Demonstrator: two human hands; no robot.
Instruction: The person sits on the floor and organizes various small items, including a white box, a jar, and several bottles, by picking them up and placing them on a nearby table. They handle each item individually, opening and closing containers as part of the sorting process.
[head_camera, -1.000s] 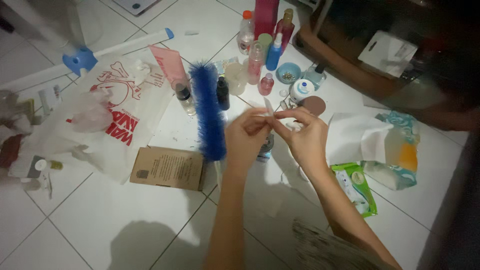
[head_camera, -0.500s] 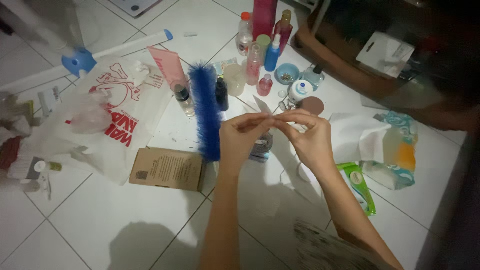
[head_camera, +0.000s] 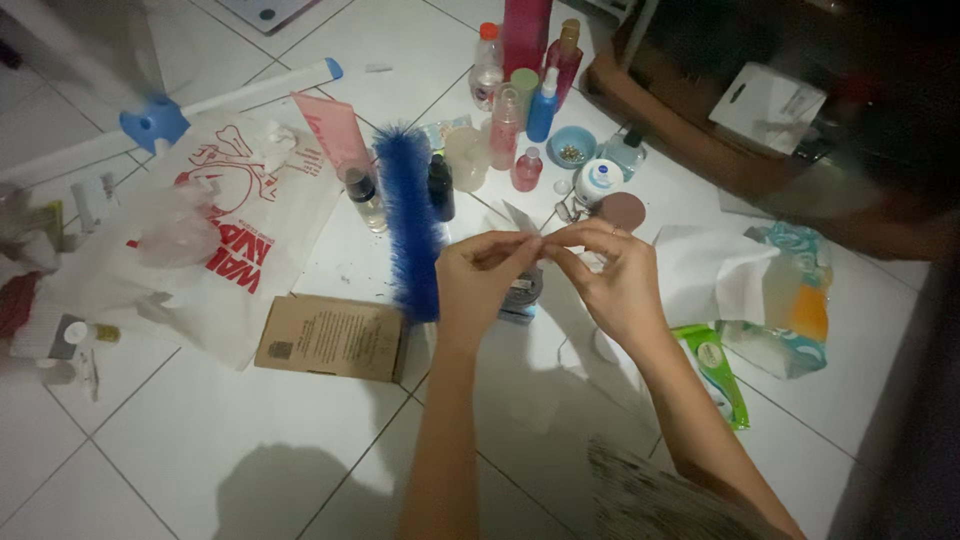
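My left hand (head_camera: 480, 280) and my right hand (head_camera: 610, 275) meet above the white tiled floor, fingertips pinched together on a small thin white strip (head_camera: 522, 217) that sticks up between them. Just under the hands lies a small round container (head_camera: 520, 292), partly hidden. A long blue bristle brush (head_camera: 410, 225) lies to the left of my left hand. A white sheet of tissue (head_camera: 705, 270) lies right of my right hand.
Several bottles and jars (head_camera: 530, 90) stand beyond the hands, with a small blue bowl (head_camera: 573, 147). A brown cardboard box (head_camera: 335, 338) and a white plastic bag with red print (head_camera: 230, 230) lie left. A tissue pack (head_camera: 795, 310) and green packet (head_camera: 715, 375) lie right.
Both hands have shifted slightly left and lower, and the white strip between the fingertips has tilted from upright toward the left.
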